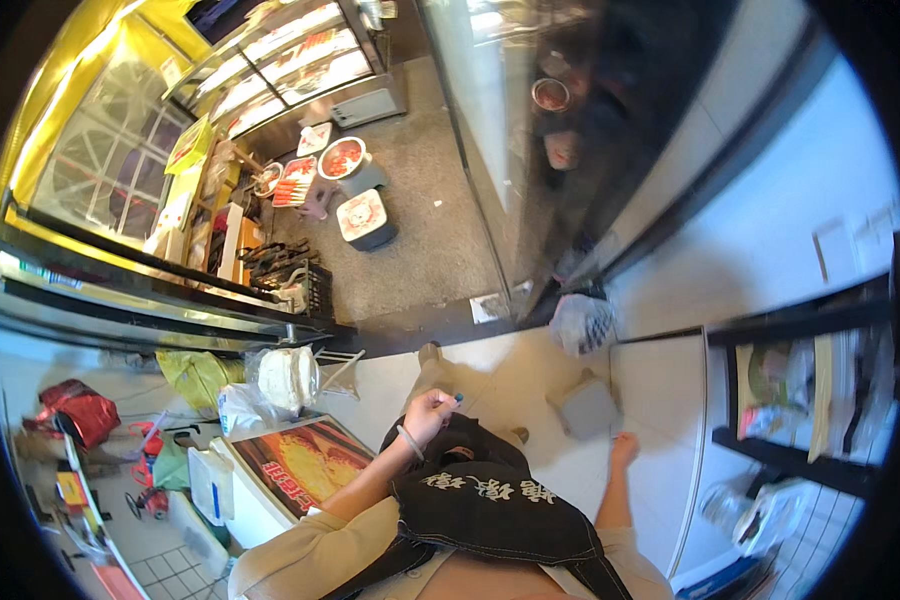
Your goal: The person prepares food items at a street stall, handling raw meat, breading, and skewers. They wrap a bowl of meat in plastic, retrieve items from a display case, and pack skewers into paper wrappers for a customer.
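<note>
My left hand (429, 417), with a bangle on its wrist, is closed on a small dark object (459, 397) at the fingertips; I cannot tell what it is. My right hand (625, 448) hangs at my side near a grey stool (586, 407), its fingers curled, and nothing shows in it. A black apron (495, 517) bearing writing covers my front. Ahead, through a doorway, a steel pot of red food (342, 159), a tray of red skewers (295, 182) and a lidded square container (362, 214) stand low over the floor.
A glass display case (292, 67) stands beyond the doorway. A glass door (487, 150) is ahead to the right, with a plastic bag (581, 324) at its foot. A black crate (319, 291) and a white-framed folding stool (343, 373) lie left. Shelves (795, 450) line the right.
</note>
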